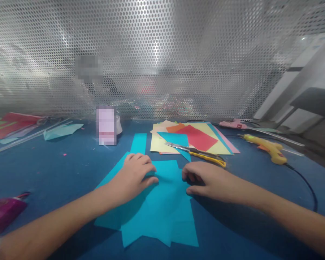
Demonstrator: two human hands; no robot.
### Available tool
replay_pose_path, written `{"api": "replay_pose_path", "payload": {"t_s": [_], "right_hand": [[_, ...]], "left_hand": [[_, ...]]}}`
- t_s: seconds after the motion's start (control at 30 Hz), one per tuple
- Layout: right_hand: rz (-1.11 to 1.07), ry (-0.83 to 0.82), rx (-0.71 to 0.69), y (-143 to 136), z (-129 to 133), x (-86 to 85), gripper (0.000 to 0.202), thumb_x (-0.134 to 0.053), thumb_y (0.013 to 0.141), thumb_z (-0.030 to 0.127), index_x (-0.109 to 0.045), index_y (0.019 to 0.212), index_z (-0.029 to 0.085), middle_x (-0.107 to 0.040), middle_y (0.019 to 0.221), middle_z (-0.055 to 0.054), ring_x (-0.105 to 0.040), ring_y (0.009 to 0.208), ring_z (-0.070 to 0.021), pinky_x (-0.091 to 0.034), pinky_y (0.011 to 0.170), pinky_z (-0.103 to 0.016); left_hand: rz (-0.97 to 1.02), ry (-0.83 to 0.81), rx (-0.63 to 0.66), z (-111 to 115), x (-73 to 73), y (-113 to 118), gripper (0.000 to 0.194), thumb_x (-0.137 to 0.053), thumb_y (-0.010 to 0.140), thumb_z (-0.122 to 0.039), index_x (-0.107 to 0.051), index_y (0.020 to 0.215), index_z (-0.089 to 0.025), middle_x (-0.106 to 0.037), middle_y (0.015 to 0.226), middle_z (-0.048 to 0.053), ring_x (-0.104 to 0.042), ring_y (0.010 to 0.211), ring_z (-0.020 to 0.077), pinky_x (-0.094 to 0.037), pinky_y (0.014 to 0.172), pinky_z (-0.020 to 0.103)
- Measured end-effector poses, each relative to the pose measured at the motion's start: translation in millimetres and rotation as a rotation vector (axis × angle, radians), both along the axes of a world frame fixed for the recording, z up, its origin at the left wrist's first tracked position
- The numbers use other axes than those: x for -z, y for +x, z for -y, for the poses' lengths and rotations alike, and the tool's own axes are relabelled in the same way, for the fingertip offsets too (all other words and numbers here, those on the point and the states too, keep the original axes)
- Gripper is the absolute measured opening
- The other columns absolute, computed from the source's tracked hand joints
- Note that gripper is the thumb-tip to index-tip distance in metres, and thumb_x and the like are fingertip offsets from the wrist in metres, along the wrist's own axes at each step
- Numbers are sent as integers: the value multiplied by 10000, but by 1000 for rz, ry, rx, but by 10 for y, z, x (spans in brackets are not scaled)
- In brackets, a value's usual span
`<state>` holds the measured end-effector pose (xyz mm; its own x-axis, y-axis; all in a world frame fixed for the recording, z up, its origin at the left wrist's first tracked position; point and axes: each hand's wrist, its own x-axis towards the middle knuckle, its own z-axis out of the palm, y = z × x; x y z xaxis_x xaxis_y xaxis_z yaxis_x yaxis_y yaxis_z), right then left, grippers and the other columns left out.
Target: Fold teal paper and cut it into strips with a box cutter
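Several overlapping sheets of bright blue paper [158,209] lie in front of me, their lower edges forming jagged points. My left hand [139,171] rests on their upper left part, fingers loosely bent and thumb apart, holding nothing. Over the right edge of the sheets is my right hand [203,180]; its fingers curl inward, with a gap between them and the thumb and nothing visible in it. Whether its fingertips touch the paper I cannot tell. Beyond my left hand a narrow blue paper strip [139,143] extends away from me.
A yellow-handled utility knife [197,152], blade out, lies across a stack of coloured papers [165,146]. At right is a yellow hot glue gun [269,148] with a black cord. A magenta object [8,213] sits at left. Behind the table stands a perforated metal panel [162,54].
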<state>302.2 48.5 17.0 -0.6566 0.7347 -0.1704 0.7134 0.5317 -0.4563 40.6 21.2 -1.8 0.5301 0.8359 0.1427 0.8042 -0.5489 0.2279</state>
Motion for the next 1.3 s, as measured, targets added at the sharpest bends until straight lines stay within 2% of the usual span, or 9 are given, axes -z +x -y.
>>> {"api": "replay_pose_path", "payload": {"t_s": [0.17, 0.27, 0.33, 0.5, 0.63, 0.77, 0.87, 0.97, 1.3], "right_hand": [[-364, -126, 189, 14, -108, 82, 497, -630, 803, 494, -521, 1201, 218, -614, 1121, -90, -603, 856, -210, -496, 752, -369], [-784, -342, 368, -10, -143, 109, 742, -623, 797, 554, -328, 1393, 227, -590, 1192, -125, -630, 931, -223, -523, 815, -398], [-900, -495, 415, -39, -113, 104, 724, -611, 803, 577, -367, 1390, 230, -611, 1169, -120, -638, 948, -228, -530, 823, -394], [-772, -634, 447, -102, 37, 86, 508, -607, 763, 651, -673, 963, 189, -690, 941, -74, -637, 904, -244, -519, 795, -389], [-695, -752, 361, -92, 52, 109, 487, -637, 728, 651, -625, 828, 175, -649, 763, -29, -620, 733, -193, -503, 707, -348], [-364, -436, 140, -88, 35, 132, 497, -573, 780, 621, -421, 591, 187, -392, 558, 55, -367, 518, -91, -308, 485, -232], [-201, -226, 4, -114, 60, 148, 502, -472, 850, 560, -311, 547, 193, -305, 549, 53, -281, 512, -87, -209, 466, -243], [-175, -174, -12, -134, 86, 161, 501, -450, 857, 549, -293, 538, 196, -302, 547, 47, -278, 515, -92, -202, 471, -253], [-389, -535, 71, -97, 15, 180, 591, -624, 709, 673, -319, 539, 197, -231, 555, 67, -218, 517, -80, -160, 467, -251]], "left_hand": [[489, -284, -200, -52, -133, -33, 222, -594, 858, -400, -684, 782, -212, -638, 747, 15, -546, 697, 185, -380, 626, 279], [845, -541, -350, -28, -148, 3, 276, -634, 808, -470, -650, 802, -195, -601, 701, -12, -505, 618, 143, -365, 578, 244], [1042, -685, -381, 17, -124, 64, 295, -662, 788, -480, -623, 858, -196, -604, 775, -15, -520, 670, 134, -389, 620, 236], [1102, -881, -417, 156, -66, 226, 319, -708, 763, -406, -568, 974, -213, -530, 812, -26, -458, 655, 110, -315, 543, 214], [1126, -933, -365, 183, -86, 259, 365, -741, 751, -386, -569, 1016, -202, -552, 941, 18, -505, 762, 125, -371, 585, 215], [1270, -850, -457, 114, -88, 221, 444, -780, 708, -465, -576, 988, -187, -560, 947, 27, -539, 843, 148, -448, 660, 242], [1361, -792, -442, 65, -57, 186, 444, -798, 671, -498, -569, 861, -168, -566, 817, 0, -553, 756, 132, -464, 669, 255], [1375, -773, -449, 42, -32, 165, 413, -819, 656, -459, -559, 777, -162, -568, 732, -17, -558, 690, 119, -463, 666, 257], [1436, -841, -461, 21, -5, 154, 421, -885, 565, -404, -576, 704, -155, -611, 687, -19, -584, 683, 119, -478, 715, 257]]}}
